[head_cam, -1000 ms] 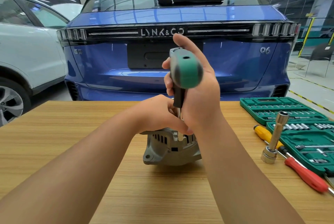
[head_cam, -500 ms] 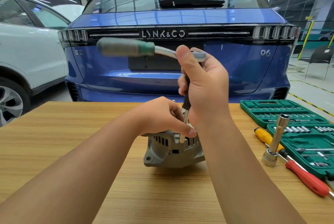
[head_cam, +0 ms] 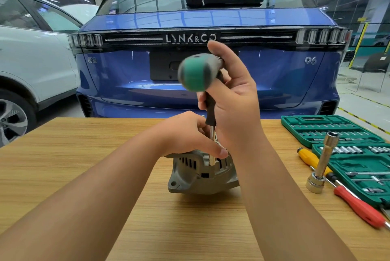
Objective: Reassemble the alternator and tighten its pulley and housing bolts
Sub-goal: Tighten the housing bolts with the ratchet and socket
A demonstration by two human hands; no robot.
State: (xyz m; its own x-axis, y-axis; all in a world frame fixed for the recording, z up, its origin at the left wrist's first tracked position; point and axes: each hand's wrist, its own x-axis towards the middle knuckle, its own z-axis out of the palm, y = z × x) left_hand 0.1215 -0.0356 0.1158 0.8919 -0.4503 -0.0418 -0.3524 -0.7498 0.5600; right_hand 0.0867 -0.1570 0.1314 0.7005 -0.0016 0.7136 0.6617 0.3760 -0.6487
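A grey cast alternator [head_cam: 196, 176] stands on the wooden table [head_cam: 84, 155] at centre. My left hand [head_cam: 190, 132] grips its top, thumb laid along the housing. My right hand [head_cam: 234, 100] holds a ratchet wrench [head_cam: 196, 73] with a green and grey handle, blurred from motion and pointing toward me. Its black neck and steel extension [head_cam: 212, 146] run straight down into the alternator's top. The bolt under the extension is hidden by my fingers.
At the right lie an open green socket case [head_cam: 329, 130], a yellow-handled screwdriver [head_cam: 308, 157], a red-handled screwdriver [head_cam: 358, 208] and an upright long socket on an adapter [head_cam: 322, 163]. A blue car [head_cam: 206, 49] stands just behind the table, a white car [head_cam: 31, 60] at left.
The ratchet handle swung from pointing toward me out to the left and back toward me again. My left hand stayed on the alternator, which did not move.
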